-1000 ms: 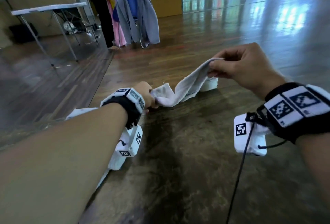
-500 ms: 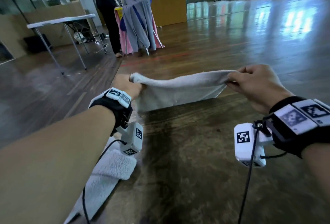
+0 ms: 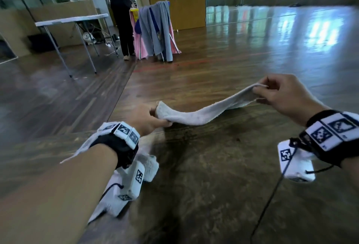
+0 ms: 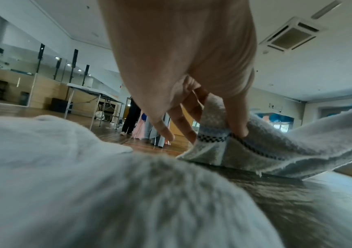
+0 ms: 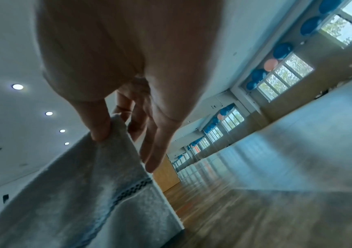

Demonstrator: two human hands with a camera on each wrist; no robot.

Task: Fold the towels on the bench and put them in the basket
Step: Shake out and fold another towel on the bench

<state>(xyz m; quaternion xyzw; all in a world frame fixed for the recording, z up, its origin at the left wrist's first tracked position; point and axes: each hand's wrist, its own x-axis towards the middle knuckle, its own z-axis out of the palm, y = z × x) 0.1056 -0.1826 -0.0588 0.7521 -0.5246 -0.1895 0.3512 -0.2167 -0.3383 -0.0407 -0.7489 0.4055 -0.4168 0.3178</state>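
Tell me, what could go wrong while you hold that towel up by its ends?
The left hand and right hand only pinch the towel at its ends, so a weak grip could let one end slip. Its middle sags toward the bench, so the fold might come out uneven. The left wrist hangs just above another towel, which could get dragged out of place.

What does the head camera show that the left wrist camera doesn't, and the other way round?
Only the head view shows the right hand pinching the towel's far end, so the towel sags between both hands above the bench, and a second towel lying under the left forearm. Only the left wrist view shows the checked stripe on the towel and the thumb and fingers pinching it. Both show the left hand holding the towel, and a person standing by a clothes rack.
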